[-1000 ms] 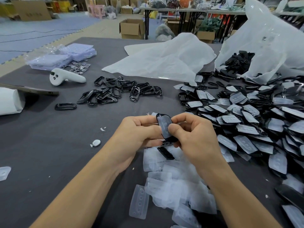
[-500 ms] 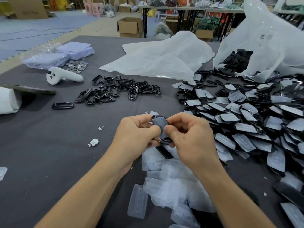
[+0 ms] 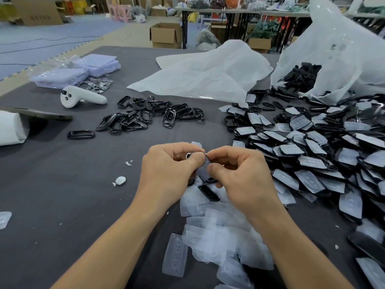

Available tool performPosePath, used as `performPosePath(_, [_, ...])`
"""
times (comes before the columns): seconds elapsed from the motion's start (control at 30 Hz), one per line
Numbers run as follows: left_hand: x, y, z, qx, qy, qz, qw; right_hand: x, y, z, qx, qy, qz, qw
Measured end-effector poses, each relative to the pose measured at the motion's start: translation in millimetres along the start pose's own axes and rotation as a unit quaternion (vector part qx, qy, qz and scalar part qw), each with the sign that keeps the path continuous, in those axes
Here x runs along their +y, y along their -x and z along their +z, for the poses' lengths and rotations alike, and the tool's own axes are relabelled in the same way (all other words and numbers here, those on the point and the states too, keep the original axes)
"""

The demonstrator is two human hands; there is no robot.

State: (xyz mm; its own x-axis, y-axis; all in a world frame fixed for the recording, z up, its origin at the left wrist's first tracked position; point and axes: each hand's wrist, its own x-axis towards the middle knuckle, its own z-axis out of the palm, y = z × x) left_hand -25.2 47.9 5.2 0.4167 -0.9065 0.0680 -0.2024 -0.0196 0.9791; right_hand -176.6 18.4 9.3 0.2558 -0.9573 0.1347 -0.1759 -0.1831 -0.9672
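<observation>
Two hands work one piece. A second ago the black shell (image 3: 190,155) stood upright between them, pale face showing; now it is tipped and mostly hidden by the fingers. The left hand (image 3: 168,174) pinches its upper end between thumb and forefinger. The right hand (image 3: 239,176) pinches the translucent film (image 3: 203,171) at its edge.

text: none legible | cardboard box (image 3: 37,15) print: too blurred

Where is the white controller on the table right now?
In the head view, the white controller lies far left on the grey table, in front of the silver discs and left of the heap of black frames.
</observation>
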Motion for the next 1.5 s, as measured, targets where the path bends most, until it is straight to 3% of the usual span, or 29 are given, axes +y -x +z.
performPosePath(0.3, [3.5,-2.2,-4.4,0.033,0.049,0.002,0.998,-3.9,3.2,3.3,0.004,-0.023,0.004,1.000])
performPosePath(0.43, [0.8,-4.0,-9.5,-0.005,0.004,0.022,1.000,-3.3,0.0,3.9,0.005,-0.055,0.024,0.998])
performPosePath(0.57, [0.1,-8.4,-19.5,-0.103,-0.012,0.032,0.994,-4.2,-4.7,-1.5,-0.008,-0.124,0.060,0.990])
performPosePath(0.7, [-2.4,-10.5,-18.3,-0.093,-0.010,0.010,0.996,-4.8,-5.1,-0.9,-0.013,-0.113,0.082,0.990])
performPosePath(0.77, [-2.7,-8.9,-14.5,-0.078,-0.014,0.001,0.997,-4.2,-4.2,-1.1,0.007,-0.076,0.069,0.995])
performPosePath(0.83, [-3.4,-7.8,-11.6,-0.067,-0.009,-0.005,0.998,-2.6,-0.5,-0.2,0.044,0.057,0.003,0.997])
performPosePath(0.9, [-4.3,-8.3,-10.6,-0.054,0.014,-0.023,0.998,-4.5,6.6,3.4,0.055,0.194,-0.083,0.976])
performPosePath(1.0, [-3.6,-9.2,-11.0,-0.056,0.053,-0.059,0.995,-5.2,9.2,7.5,0.040,0.264,-0.139,0.954])
performPosePath(1.1, [-4.4,-8.5,-9.8,-0.060,0.050,-0.057,0.995,-2.6,5.7,2.6,0.059,0.273,-0.115,0.953])
performPosePath(1.2, [-10.1,-12.6,-10.5,0.042,-0.033,0.008,0.999,-0.9,0.5,-12.0,0.098,0.303,-0.089,0.944])
performPosePath(1.3, [-10.6,-16.4,-16.1,0.145,-0.147,0.079,0.975,2.4,-13.2,-37.7,0.226,0.371,-0.026,0.900])
performPosePath(1.37, [-15.4,-23.6,-18.3,0.172,-0.173,0.085,0.966,3.0,-17.2,-49.7,0.273,0.383,0.032,0.882])
performPosePath(1.5, [-30.3,-46.4,-18.0,0.134,-0.277,0.075,0.949,3.9,-11.2,-33.4,0.210,0.376,-0.007,0.903])
